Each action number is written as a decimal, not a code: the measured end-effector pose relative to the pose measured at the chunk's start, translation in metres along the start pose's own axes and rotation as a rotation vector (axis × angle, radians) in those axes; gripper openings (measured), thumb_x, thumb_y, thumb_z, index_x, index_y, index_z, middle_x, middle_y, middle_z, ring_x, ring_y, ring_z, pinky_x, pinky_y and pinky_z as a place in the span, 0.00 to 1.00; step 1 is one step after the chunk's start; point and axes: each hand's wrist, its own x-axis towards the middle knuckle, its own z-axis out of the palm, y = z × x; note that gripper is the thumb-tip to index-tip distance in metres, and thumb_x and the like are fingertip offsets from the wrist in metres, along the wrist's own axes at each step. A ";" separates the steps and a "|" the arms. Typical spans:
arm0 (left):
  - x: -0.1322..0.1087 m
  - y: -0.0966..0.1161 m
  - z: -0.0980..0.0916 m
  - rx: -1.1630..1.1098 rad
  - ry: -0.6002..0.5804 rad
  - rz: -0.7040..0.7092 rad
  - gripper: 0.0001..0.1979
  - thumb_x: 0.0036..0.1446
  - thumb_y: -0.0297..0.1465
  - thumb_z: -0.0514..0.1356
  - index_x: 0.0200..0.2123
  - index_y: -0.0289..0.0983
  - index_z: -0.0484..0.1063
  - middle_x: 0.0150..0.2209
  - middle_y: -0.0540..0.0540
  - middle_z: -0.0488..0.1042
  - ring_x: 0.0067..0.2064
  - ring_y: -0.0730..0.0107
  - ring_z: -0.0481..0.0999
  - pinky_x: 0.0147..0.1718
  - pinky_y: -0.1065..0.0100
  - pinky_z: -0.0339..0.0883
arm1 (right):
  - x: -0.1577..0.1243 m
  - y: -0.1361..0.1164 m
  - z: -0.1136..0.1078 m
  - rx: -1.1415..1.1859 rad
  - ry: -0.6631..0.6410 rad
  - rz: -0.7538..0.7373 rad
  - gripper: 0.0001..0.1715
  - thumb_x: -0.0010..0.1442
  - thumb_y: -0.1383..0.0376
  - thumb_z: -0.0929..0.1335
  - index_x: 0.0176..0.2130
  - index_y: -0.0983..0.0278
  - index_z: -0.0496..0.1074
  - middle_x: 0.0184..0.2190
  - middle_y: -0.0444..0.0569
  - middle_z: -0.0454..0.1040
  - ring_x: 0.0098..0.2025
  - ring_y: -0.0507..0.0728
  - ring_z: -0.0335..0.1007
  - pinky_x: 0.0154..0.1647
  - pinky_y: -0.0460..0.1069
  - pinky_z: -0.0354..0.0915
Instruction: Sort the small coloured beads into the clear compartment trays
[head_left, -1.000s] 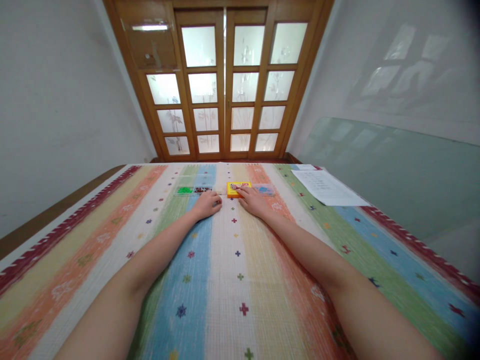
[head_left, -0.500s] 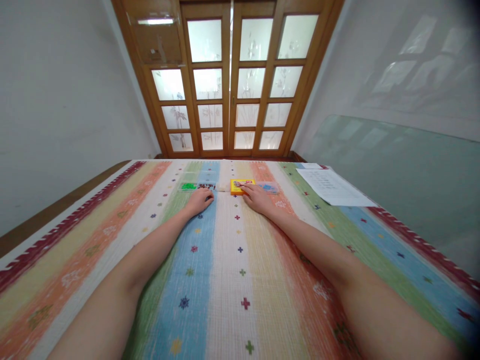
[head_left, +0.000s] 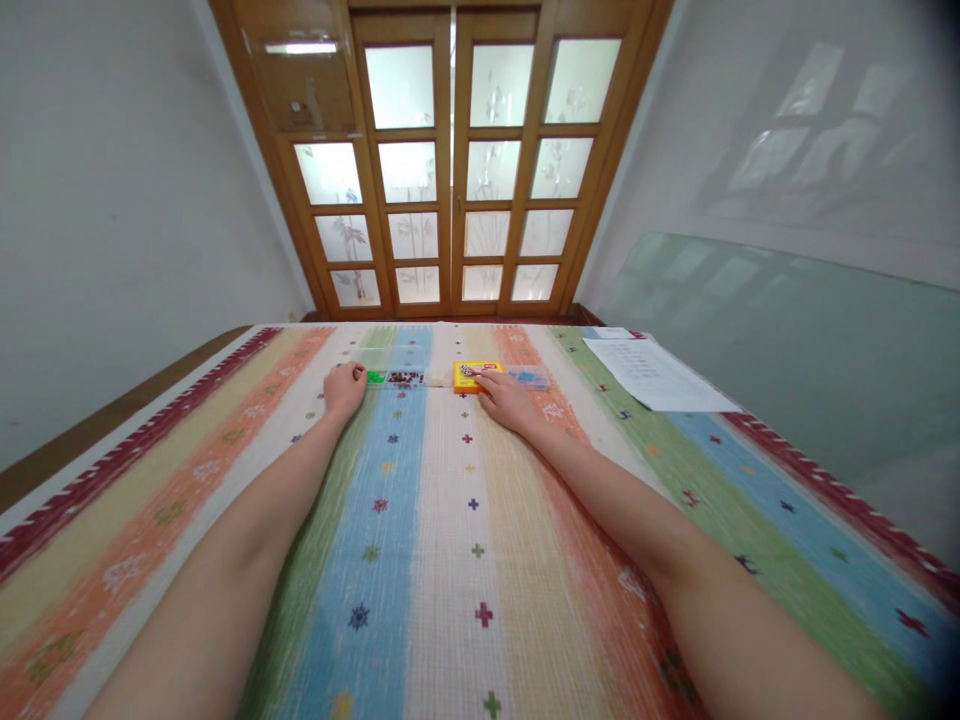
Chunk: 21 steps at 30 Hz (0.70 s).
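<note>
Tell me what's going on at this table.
Someone has both bare arms stretched over a striped tablecloth. The right hand has its fingers on a yellow box. The left hand is curled beside some small green pieces; whether it holds anything is too small to tell. Small dark pieces lie between the green ones and the box, blue pieces just right of the box, and a printed sheet farther right.

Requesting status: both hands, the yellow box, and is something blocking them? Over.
Left hand beside green pieces, hold unclear. Right hand on yellow box, fingers on top. Box between dark pieces and blue pieces. Nothing visibly blocks either hand.
</note>
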 end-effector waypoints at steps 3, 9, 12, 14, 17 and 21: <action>0.003 0.013 -0.004 0.011 0.054 0.082 0.18 0.68 0.35 0.51 0.48 0.38 0.79 0.47 0.38 0.80 0.52 0.51 0.75 0.55 0.54 0.66 | 0.000 0.000 0.000 0.011 0.008 -0.002 0.24 0.72 0.65 0.65 0.64 0.62 0.72 0.65 0.55 0.71 0.67 0.63 0.65 0.71 0.59 0.59; 0.021 0.057 -0.005 0.033 0.119 0.276 0.23 0.67 0.36 0.56 0.63 0.38 0.72 0.65 0.35 0.69 0.66 0.45 0.64 0.66 0.46 0.57 | 0.000 0.001 0.002 0.013 0.017 0.013 0.26 0.70 0.66 0.65 0.65 0.60 0.71 0.66 0.54 0.71 0.69 0.63 0.64 0.71 0.61 0.59; 0.032 0.066 0.000 0.076 0.007 0.331 0.25 0.68 0.39 0.57 0.66 0.41 0.70 0.69 0.37 0.66 0.69 0.44 0.62 0.70 0.40 0.47 | 0.000 0.002 0.003 0.015 0.014 0.011 0.27 0.70 0.66 0.65 0.66 0.60 0.71 0.67 0.54 0.71 0.69 0.63 0.64 0.71 0.60 0.59; 0.037 0.065 0.002 0.095 -0.087 0.337 0.25 0.68 0.41 0.57 0.65 0.41 0.70 0.66 0.37 0.70 0.68 0.44 0.64 0.70 0.38 0.45 | 0.000 0.003 0.003 0.015 0.014 0.011 0.27 0.70 0.66 0.65 0.66 0.59 0.70 0.67 0.54 0.70 0.69 0.62 0.63 0.72 0.60 0.59; 0.035 0.060 0.002 0.096 -0.143 0.351 0.25 0.68 0.43 0.57 0.65 0.41 0.70 0.62 0.37 0.75 0.64 0.46 0.70 0.69 0.42 0.50 | -0.001 0.003 0.003 0.021 0.020 0.008 0.27 0.70 0.66 0.65 0.66 0.60 0.71 0.67 0.54 0.70 0.69 0.62 0.63 0.71 0.60 0.59; 0.018 0.053 0.000 0.070 -0.134 0.385 0.24 0.69 0.42 0.55 0.63 0.40 0.73 0.60 0.37 0.76 0.63 0.47 0.72 0.67 0.49 0.56 | -0.001 0.002 0.002 0.033 0.022 0.006 0.27 0.70 0.66 0.65 0.66 0.59 0.70 0.67 0.53 0.70 0.69 0.62 0.64 0.72 0.60 0.59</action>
